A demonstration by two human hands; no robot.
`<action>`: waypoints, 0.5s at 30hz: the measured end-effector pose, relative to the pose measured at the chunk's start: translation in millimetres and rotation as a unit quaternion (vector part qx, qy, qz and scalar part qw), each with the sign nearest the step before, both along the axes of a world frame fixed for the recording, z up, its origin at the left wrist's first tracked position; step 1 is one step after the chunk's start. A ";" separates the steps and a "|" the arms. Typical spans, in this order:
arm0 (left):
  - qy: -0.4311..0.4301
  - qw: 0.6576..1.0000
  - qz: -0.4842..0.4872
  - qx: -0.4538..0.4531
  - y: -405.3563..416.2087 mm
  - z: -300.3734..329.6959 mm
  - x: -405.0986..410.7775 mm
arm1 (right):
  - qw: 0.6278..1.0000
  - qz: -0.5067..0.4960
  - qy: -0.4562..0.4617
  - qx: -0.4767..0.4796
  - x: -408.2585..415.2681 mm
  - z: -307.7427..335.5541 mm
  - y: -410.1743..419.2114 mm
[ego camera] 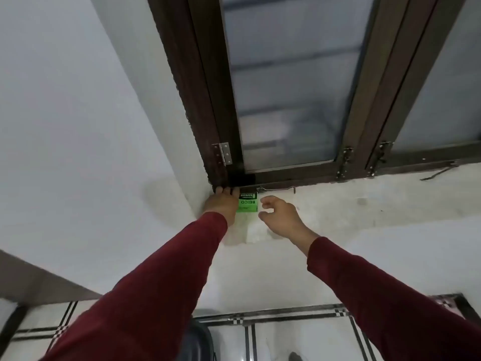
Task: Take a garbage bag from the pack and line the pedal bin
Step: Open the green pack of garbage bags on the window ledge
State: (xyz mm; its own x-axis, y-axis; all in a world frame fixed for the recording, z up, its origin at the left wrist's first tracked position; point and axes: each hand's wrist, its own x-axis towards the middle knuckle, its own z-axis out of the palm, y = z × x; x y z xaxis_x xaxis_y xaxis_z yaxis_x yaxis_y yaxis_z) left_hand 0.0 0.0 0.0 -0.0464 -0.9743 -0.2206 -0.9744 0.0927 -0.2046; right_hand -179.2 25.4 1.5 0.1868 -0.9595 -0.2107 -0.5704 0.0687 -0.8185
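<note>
While a tiled floor (299, 340) with dark border lines fills the bottom of the view and a dark rounded object (200, 342), too cut off to identify, sits at the lower edge, 2 arms in dark red sleeves (145, 295) reach up toward a white window sill (338, 204). On that sill, at its left corner, lies the green garbage bag pack (247, 203), flat and touching the dark window frame (208, 100). The left hand (221, 204) rests over the pack's left edge, fingertips up at the frame; whether it grips the pack cannot be told. The right hand (279, 213) hovers just beside the pack's right edge, thumb and fingers loosely curled, holding nothing. Behind the pack a metal window hook (276, 189) lies along the frame, below frosted glass (286, 87)
</note>
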 end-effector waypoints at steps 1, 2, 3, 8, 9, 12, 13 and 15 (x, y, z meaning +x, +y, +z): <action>-0.017 1.000 -0.001 -0.003 -6.2 -0.8 0.0 | 1.000 -0.005 -0.006 0.009 2.2 -2.5 -8.9; -0.013 1.000 -0.003 -0.021 -11.9 -3.2 1.7 | 1.000 -0.015 -0.010 0.019 3.8 -4.8 -16.8; -0.013 0.999 -0.001 -0.038 -16.7 -6.4 4.0 | 0.999 -0.025 -0.014 0.033 6.3 -10.4 -26.3; 0.207 0.975 0.067 -0.051 -21.3 -1.9 -0.1 | 0.995 -0.075 -0.033 0.052 11.9 -15.0 -50.2; 0.271 0.956 0.090 -0.061 -19.9 1.5 -3.0 | 0.994 -0.090 -0.044 0.053 10.3 -15.6 -54.9; 0.423 0.896 0.095 -0.099 -14.3 13.4 -14.3 | 0.988 -0.125 -0.067 0.060 0.2 -7.8 -64.0; 0.464 0.875 0.092 -0.097 -15.1 16.2 -17.1 | 0.989 -0.122 -0.066 0.050 -4.8 -5.8 -67.3; 0.529 0.839 0.087 -0.094 -18.9 21.1 -22.1 | 0.997 -0.066 -0.028 0.024 -16.0 -1.1 -71.8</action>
State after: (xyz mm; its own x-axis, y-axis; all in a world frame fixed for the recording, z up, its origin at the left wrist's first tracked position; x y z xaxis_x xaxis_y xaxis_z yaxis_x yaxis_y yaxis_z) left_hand -22.1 -18.9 21.1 0.0271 -0.9995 0.0128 -0.6154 -0.0066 0.7882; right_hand -195.3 -46.4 0.5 0.0733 -0.9654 -0.2502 -0.5069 0.1800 -0.8430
